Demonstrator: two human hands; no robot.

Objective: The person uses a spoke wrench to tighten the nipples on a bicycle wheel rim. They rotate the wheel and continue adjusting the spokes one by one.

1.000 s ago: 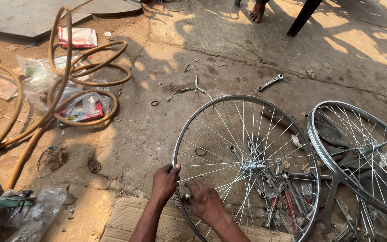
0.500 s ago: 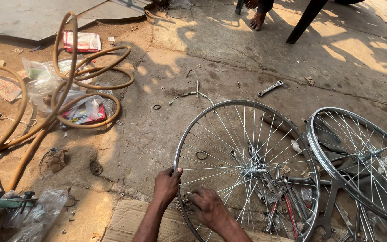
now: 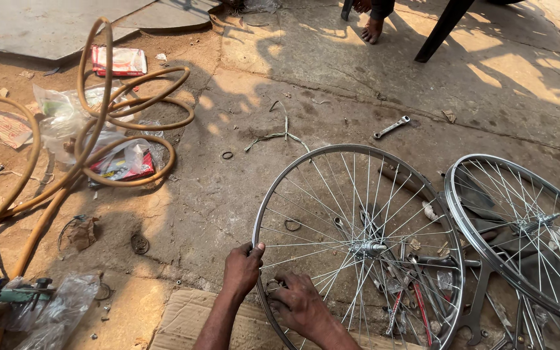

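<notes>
Spokes and rim first: we see the bare bicycle wheel (image 3: 361, 246) lying on the concrete floor (image 3: 332, 58), partly over scattered tools, with a second wheel (image 3: 520, 227) just beside it on the right. We judge it light but springy, the metal rim stiff and smooth, the thin spokes easy to bend, so the rim is the place to grip. Our left hand (image 3: 242, 269) curls closed around the rim's near edge. Our right hand (image 3: 299, 301) sits inside the rim, fingers pinched at a spoke end; what it pinches we cannot tell.
</notes>
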